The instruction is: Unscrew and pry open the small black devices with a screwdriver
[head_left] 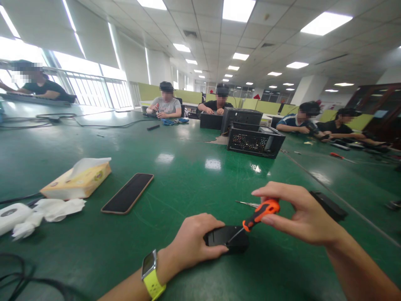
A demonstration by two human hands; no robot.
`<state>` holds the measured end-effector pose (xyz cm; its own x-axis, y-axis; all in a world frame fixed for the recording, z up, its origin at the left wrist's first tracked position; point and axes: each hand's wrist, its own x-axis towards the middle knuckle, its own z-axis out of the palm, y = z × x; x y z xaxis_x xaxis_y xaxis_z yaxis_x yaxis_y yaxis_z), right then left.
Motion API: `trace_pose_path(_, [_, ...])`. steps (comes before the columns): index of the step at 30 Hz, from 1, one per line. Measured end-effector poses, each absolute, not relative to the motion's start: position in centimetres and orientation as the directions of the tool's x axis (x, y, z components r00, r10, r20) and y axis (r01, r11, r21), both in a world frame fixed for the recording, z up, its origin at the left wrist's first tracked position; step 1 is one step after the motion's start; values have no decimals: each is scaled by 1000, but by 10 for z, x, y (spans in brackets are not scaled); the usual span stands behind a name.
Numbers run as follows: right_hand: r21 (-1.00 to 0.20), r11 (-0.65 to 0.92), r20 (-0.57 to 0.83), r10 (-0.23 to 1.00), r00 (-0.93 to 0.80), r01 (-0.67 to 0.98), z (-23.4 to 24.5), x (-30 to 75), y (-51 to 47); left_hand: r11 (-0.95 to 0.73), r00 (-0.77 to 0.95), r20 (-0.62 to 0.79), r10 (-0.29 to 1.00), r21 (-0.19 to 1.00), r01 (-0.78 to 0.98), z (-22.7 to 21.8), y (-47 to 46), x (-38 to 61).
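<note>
On the green table in front of me lies a small black box-shaped device (236,240). My left hand (197,240) grips its left end, thumb along the near side and fingers over the far side. An orange and black screwdriver (261,212) is held at its handle between the thumb and fingers of my right hand (300,215). Its shaft slants down to the left, with the tip at the top face of the device. A second, thin screwdriver (247,204) lies on the table just behind, partly hidden by the orange handle.
A phone (128,194), a tissue pack (78,179) and crumpled tissues (56,209) lie to the left. A black flat part (328,205) lies right of my right hand. Open computer cases (255,142) stand farther back. Several people sit around the table. Cables (28,276) lie at lower left.
</note>
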<state>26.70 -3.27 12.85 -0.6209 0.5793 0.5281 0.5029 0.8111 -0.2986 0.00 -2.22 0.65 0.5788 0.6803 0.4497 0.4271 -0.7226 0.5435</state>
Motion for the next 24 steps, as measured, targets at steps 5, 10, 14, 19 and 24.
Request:
trace_pose_path(5, [-298, 810, 531, 580, -618, 505, 128, 267, -33, -745, 584, 477, 657, 529, 406, 6, -23, 0])
trace_pose_path(10, [-314, 819, 523, 572, -632, 481, 128, 268, -32, -756, 582, 492, 647, 515, 405, 4, -22, 0])
trace_pose_path(14, [-347, 819, 506, 573, -644, 456, 131, 268, -34, -772, 586, 509, 631, 493, 403, 1, -21, 0])
trace_pose_path(19, [-251, 822, 542, 557, -629, 511, 128, 269, -32, -777, 584, 518, 625, 486, 400, 0, -20, -1])
trace_pose_path(24, [-325, 825, 503, 565, -654, 463, 132, 271, -33, -777, 582, 520, 625, 484, 403, 1, -20, 0])
